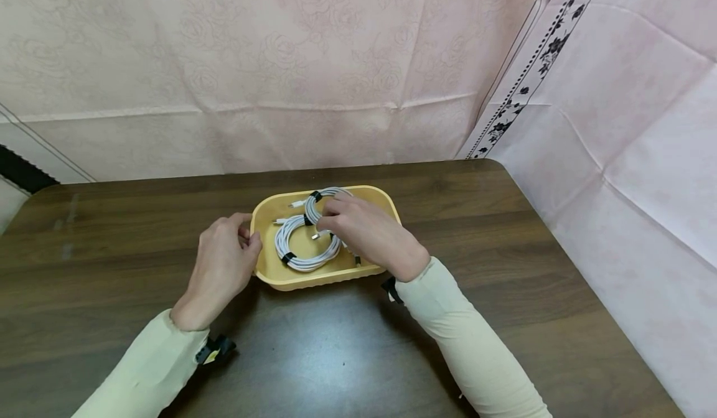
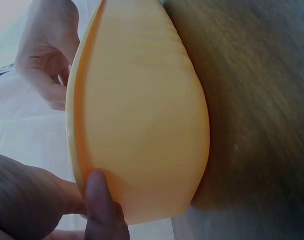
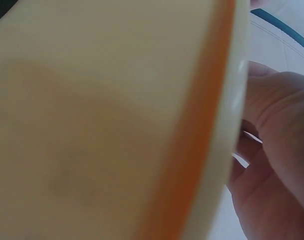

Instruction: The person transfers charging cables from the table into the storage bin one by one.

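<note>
A yellow plastic tray [image 1: 313, 279] holds several white charging cables, coiled and bound with black ties. My left hand [image 1: 223, 253] grips the tray's left end, with a fingertip [image 2: 98, 192] against the outer wall in the left wrist view. Over the right half of the tray, my right hand [image 1: 366, 228] has curled fingers on a smaller cable coil [image 1: 312, 205]. A larger cable coil [image 1: 282, 237] lies to its left on the tray floor. White plugs stick out between them. In the right wrist view, the tray wall hides the right fingertips.
The tray stands on a dark brown wooden table [image 1: 504, 244], close to its back edge. Behind the table hangs a pale pink floral cloth [image 1: 280, 82], and another white cloth [image 1: 633, 125] closes off the right side.
</note>
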Tool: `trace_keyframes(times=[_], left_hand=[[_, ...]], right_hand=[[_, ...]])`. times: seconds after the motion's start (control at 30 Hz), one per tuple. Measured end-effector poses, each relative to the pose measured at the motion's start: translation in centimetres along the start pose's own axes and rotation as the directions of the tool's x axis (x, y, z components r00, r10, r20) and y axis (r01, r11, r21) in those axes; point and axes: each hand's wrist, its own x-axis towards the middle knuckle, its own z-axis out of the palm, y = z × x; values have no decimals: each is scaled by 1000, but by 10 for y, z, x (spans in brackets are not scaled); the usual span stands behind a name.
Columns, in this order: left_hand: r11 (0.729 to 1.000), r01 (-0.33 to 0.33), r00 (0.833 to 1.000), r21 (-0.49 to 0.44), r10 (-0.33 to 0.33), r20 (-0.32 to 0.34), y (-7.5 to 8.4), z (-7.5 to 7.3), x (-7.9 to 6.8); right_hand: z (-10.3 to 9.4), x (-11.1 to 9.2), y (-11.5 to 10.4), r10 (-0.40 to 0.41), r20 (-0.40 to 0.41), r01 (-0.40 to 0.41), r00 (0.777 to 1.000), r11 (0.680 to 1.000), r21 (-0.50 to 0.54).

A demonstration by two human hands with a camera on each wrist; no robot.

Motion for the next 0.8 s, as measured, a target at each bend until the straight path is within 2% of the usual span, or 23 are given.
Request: trace_keyframes(times=[0.57,0.8], left_hand=[[1000,6,1000,-3,-6,9,0,0,-1],[1000,6,1000,-2,-6,6,0,0,-1]], right_hand=[[3,0,-2,-12,-5,12,1000,999,33],[2,0,-5,-15,19,15,1000,999,34]])
